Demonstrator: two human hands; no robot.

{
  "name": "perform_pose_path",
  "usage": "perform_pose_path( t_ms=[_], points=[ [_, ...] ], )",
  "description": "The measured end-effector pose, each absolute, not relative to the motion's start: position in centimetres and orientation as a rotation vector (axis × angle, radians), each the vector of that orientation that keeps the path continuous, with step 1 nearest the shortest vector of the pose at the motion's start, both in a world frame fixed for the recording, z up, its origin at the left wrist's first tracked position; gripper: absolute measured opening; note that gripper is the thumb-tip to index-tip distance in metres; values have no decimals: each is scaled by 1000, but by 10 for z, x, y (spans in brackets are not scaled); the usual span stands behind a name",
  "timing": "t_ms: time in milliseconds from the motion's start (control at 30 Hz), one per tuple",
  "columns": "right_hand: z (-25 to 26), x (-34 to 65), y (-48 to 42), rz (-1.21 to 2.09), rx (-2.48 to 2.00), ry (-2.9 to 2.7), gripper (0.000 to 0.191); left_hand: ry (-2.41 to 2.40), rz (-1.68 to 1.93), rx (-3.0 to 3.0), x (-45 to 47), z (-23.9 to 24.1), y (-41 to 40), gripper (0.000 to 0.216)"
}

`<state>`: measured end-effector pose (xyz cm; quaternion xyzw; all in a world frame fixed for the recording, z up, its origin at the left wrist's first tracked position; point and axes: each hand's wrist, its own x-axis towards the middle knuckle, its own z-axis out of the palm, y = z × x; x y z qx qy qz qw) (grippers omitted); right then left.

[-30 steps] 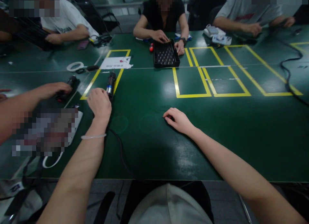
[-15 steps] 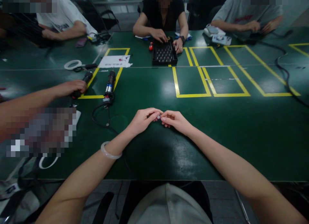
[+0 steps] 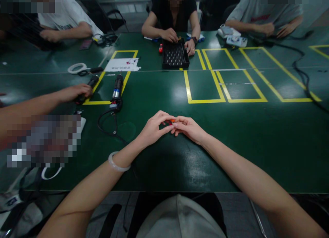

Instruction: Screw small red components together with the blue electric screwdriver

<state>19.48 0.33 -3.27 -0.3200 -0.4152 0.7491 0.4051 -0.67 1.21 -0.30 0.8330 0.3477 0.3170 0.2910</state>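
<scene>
A small red-orange piece sits between my fingertips over the green table; its kind is too small to make out, and fingers partly cover it. My left hand arches around the piece from the left, thumb and fingertips closed against it. From the right, my right hand pinches the same piece, its fingertips touching those of my left hand. A pale bangle circles my left wrist. To the left of my hands lies a black cylindrical tool with a silver and blue band and a cable.
Across the green table, a co-worker's hand rests at a black tray of small parts. A neighbour's hand holds another black tool at left. Yellow tape outlines, a white paper sheet and a tape roll lie beyond.
My left hand has opened its grasp wider, fingers lifting while the thumb shifts right. A red-orange part now shows between my fingertips where a silvery bit showed before.
</scene>
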Motion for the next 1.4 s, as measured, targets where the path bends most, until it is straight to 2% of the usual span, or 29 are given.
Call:
perform_pose_path(
  t_ms=[300,833,967,1400],
  points=[
    [-36,193,3,1765,-843,-1214,31,977,804,2725,-5,-4,4,29],
    [-46,197,8,1653,-781,-1292,36,1096,805,2656,-10,-7,10,12],
    [-46,197,9,1605,-792,-1320,27,1068,807,2614,-9,-6,10,12],
    [-39,199,7,1494,-857,-1422,29,1067,787,2451,-10,-2,10,15]
  ],
)
